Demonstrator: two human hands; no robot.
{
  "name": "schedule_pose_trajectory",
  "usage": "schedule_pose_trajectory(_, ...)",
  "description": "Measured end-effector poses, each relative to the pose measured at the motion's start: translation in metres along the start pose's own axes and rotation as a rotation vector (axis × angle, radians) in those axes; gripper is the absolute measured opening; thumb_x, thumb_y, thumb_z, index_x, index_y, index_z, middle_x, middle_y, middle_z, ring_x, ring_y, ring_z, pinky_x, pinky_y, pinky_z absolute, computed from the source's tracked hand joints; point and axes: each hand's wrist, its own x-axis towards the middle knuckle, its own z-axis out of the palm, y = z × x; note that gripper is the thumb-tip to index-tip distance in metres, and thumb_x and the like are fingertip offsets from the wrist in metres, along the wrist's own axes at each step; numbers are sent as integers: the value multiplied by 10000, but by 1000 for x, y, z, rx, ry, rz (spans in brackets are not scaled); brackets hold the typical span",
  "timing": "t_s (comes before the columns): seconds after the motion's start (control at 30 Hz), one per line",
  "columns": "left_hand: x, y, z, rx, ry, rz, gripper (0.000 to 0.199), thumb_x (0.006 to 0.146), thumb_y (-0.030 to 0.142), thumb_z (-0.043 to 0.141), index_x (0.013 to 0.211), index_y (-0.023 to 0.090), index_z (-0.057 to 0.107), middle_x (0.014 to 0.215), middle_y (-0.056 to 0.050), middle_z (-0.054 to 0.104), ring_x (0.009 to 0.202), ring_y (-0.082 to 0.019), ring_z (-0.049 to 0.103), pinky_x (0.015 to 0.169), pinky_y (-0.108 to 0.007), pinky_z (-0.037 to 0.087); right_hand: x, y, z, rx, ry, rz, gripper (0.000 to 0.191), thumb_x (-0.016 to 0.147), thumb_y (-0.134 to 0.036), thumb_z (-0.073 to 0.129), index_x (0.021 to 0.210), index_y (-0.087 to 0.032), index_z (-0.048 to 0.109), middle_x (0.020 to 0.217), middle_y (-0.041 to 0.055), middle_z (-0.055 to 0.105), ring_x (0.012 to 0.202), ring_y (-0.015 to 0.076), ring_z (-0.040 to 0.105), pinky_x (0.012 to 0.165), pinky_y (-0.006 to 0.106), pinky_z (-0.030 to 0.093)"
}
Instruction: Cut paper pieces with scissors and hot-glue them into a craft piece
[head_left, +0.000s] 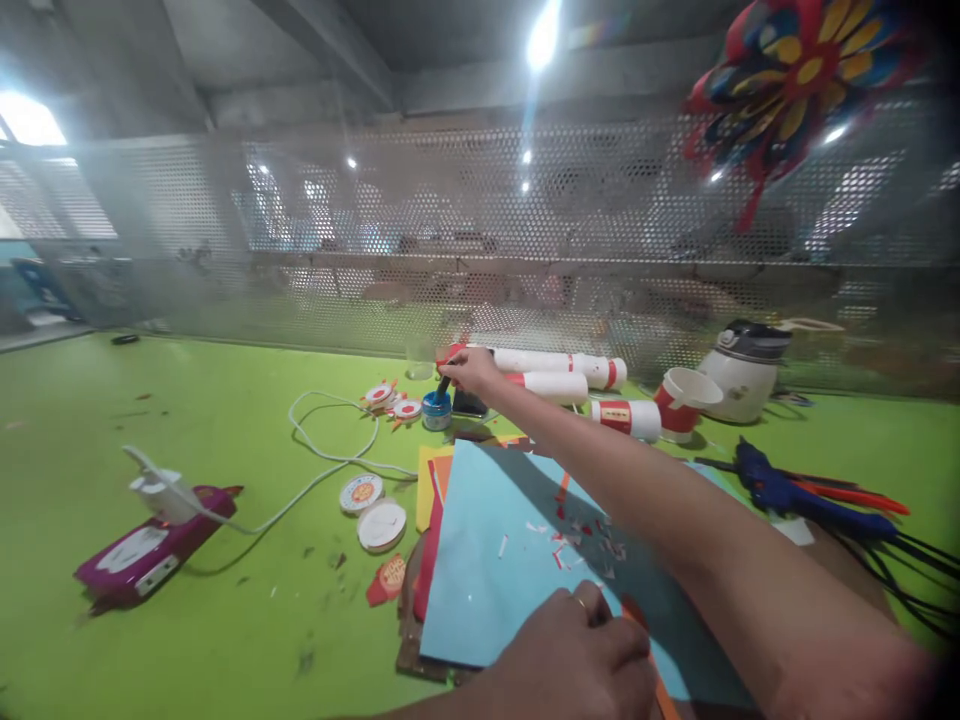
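My right hand reaches far forward, its fingers closed on a black pen-like tool. The tool's lower end is at the mouth of a small blue jar; whether it is dipped inside I cannot tell. Near the bottom, my left hand rests with curled fingers over light blue paper, a ring on one finger. An orange paper strip shows beside those fingers; what they hold, if anything, is hidden. Small red and white paper scraps lie scattered on the blue sheet.
White paper rolls and a red-and-white paper cup stand behind, near a kettle-like white container. A blue glue gun lies right. A purple power strip with a white cable sits left, beside round paper discs.
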Motion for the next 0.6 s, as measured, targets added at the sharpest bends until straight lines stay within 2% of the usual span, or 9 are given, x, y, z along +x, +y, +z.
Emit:
schedule_pose_trajectory(0.17,0,-1,0,-43,-8,-1,168,905,248,524,763,157,522,755,-21,571,600,-119,431,606,-288,280,-1,-3,4,-76,-24,-96,285,920,-292,578,1179,-172,579,1200,76,602,989,222,625,820,420,532)
schedule_pose_trajectory(0.3,-2,-2,2,-54,20,13,162,908,257,514,789,150,541,787,-32,585,635,-127,451,610,-294,280,-2,-2,10,-93,-63,-104,292,919,-296,582,1178,-162,577,1174,74,612,964,218,635,799,412,540)
schedule_pose_trajectory(0.6,-1,-1,8,-29,22,11,178,897,261,534,753,156,538,757,-20,578,593,-118,422,601,-300,262,3,2,-5,-118,-56,-128,295,920,-295,580,1184,-164,573,1182,77,608,970,218,633,803,416,538)
